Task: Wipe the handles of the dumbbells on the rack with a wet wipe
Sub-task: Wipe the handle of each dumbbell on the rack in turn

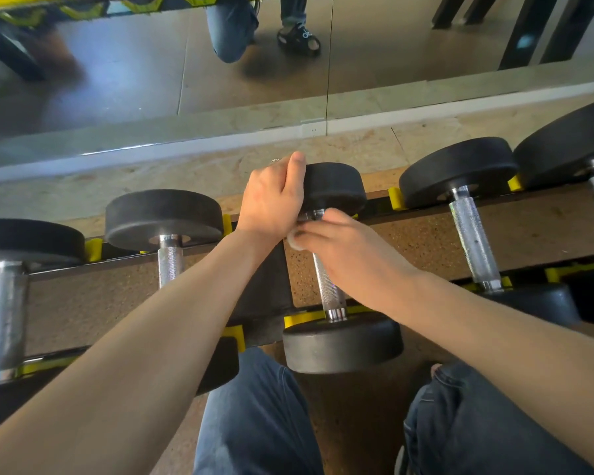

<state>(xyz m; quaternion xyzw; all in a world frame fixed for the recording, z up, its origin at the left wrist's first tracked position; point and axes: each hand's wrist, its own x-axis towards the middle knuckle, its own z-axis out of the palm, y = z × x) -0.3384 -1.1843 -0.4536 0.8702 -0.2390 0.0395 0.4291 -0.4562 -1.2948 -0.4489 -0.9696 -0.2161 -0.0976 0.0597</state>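
White crumpled wet wipe (294, 240) sits pinched under the right hand's (343, 250) curled fingers, pressed on the far end of the knurled chrome handle (326, 286), just below the far black round rubber weight head (333, 188). Only a small bit of the wipe shows at the fingertips.

Left hand (273, 200) grips that far head from its left side: thumb laid over the top edge, the other fingers curled behind it, mostly hidden. Left wrist touches or nearly touches the right fingertips, can't tell which.

Near black rubber head (343, 344) of the same dumbbell rests at the front rail, handle bare between it and the right hand.

This dumbbell lies across the black metal rack with yellow plastic cradles (396, 198). Two more black-headed dumbbells sit to the left (165, 214), two to the right (460, 171), each in its own cradle, apart from the hands.

Person's blue-jeaned knees (261, 416) are just in front of the rack. Wall mirror (357, 46) behind it.
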